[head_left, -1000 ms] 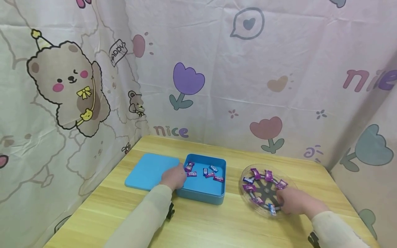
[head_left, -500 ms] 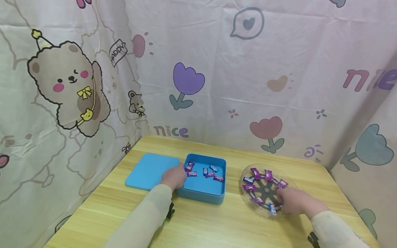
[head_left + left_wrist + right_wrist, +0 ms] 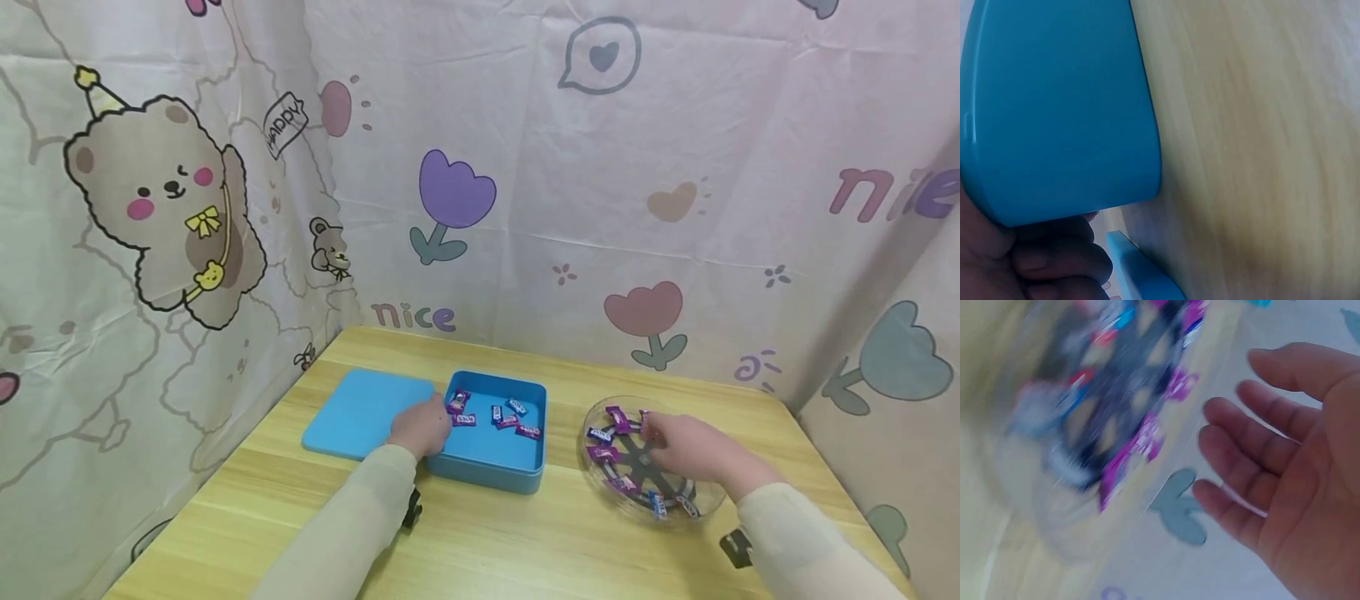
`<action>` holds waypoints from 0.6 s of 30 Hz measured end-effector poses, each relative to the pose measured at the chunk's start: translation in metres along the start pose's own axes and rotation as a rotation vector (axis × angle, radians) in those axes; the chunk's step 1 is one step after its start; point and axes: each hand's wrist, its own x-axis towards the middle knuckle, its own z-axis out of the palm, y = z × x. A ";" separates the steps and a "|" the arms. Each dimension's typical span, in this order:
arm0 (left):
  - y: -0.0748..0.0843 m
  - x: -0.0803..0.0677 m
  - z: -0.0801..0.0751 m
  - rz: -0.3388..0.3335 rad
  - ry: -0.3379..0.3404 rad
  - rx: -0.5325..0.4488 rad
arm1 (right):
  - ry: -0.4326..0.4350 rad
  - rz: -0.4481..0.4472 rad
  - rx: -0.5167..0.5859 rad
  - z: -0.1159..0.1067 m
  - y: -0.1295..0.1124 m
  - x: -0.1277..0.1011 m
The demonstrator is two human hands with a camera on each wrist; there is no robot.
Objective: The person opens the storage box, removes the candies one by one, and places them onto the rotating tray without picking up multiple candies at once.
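Currently the left hand (image 3: 422, 427) rests against the near-left corner of the blue box (image 3: 491, 475), with its fingers curled round the box wall; the left wrist view shows the curled fingers (image 3: 1054, 262) under the box's rounded corner (image 3: 1060, 112). The box sits open near the middle of the wooden table (image 3: 495, 542). Several wrapped candies (image 3: 508, 416) lie loose on the box floor, toward its far side. The blue lid (image 3: 360, 412) lies flat on the table, just to the left of the box and touching or nearly touching it.

The right hand (image 3: 686, 446) hovers over the round clear tray (image 3: 600, 479), which stands on the right part of the table, well apart from the box. In the right wrist view the hand (image 3: 1297, 481) is spread, with fingers loosely extended and nothing held. The tray (image 3: 1047, 487) appears there blurred. A dark spoked divider splits the tray into compartments, and purple and blue wrapped sweets (image 3: 603, 454) lie in them. The hand covers the far-right compartments; what lies beneath it cannot be told.

A cartoon-printed curtain (image 3: 525, 167) hangs behind and to both sides of the table.
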 end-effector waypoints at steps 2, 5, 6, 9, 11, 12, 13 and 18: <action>-0.001 0.000 0.000 0.003 -0.002 0.002 | 0.029 -0.030 0.002 0.000 -0.011 0.008; -0.001 -0.002 0.000 0.005 -0.003 0.001 | 0.081 -0.069 -0.005 0.003 -0.027 0.021; -0.001 -0.002 0.000 0.006 -0.003 0.000 | 0.096 -0.081 -0.009 0.004 -0.033 0.026; -0.001 -0.003 0.000 0.007 -0.003 0.002 | 0.127 -0.101 -0.024 0.008 -0.050 0.038; -0.001 -0.003 0.000 0.005 -0.005 0.001 | 0.126 -0.096 -0.019 0.011 -0.062 0.045; -0.001 -0.003 0.000 0.004 -0.006 -0.001 | 0.122 -0.090 -0.013 0.012 -0.067 0.049; -0.001 -0.003 -0.001 0.002 -0.006 -0.002 | 0.121 -0.087 -0.010 0.014 -0.073 0.053; 0.000 -0.002 -0.002 -0.001 -0.003 -0.010 | 0.110 -0.099 0.015 0.029 -0.100 0.078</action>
